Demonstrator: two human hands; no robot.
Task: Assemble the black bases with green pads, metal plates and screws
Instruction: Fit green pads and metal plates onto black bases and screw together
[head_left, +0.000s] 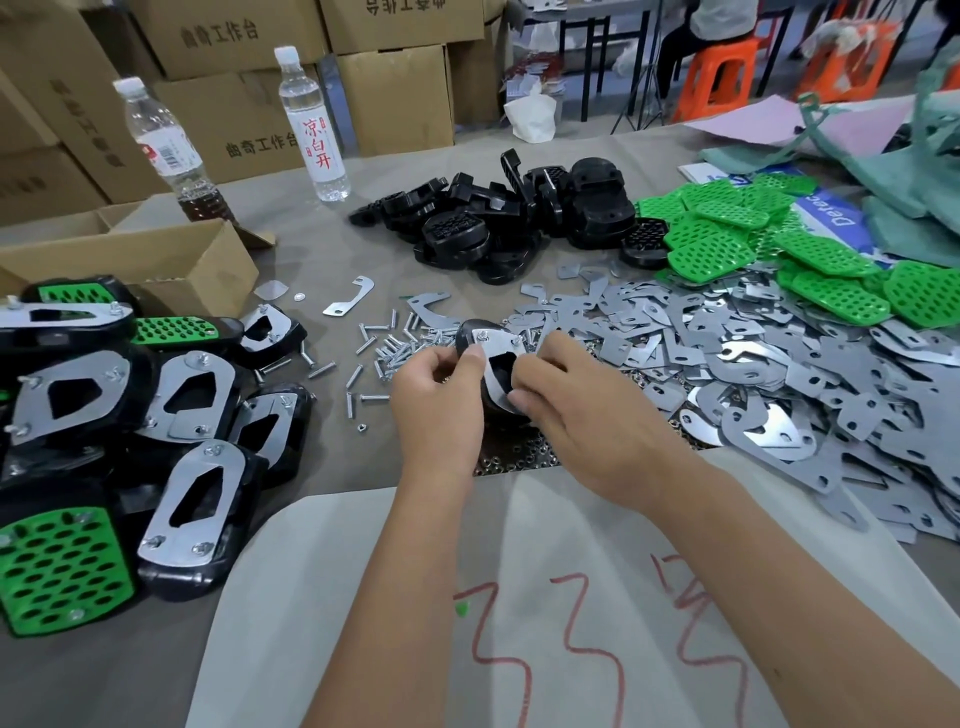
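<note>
Item in hand: one black base (470, 338) with a metal plate (498, 345) laid on its upper face, held just above the counter (311, 249) at frame centre, between the screw scatter (384, 348) at 9 o'clock and the loose plate heap (753, 353) at 3 o'clock

Risk, judged: two screw heads show at the plate's far edge, and they look seated rather than tightened; if the base tilts, the plate may slide off its holes or a screw may drop into the scatter. Nuts (519, 457) lie directly below at 6 o'clock, so a dropped fastener would be hard to find

Left hand (441, 395): grip curled round the base's left side, thumb pressed on the plate edge

Right hand (566, 410): grip pinching the right edge of plate and base, fingertips bent inward; whether it also holds a nut underneath cannot be told

Stock: bare bases (498, 218) at 12 o'clock; green pads (727, 234) at 1 to 2 o'clock

Finished units (156, 415): stacked at 9 o'clock

Also present: two water bottles (314, 124), cardboard boxes (208, 260)
</note>
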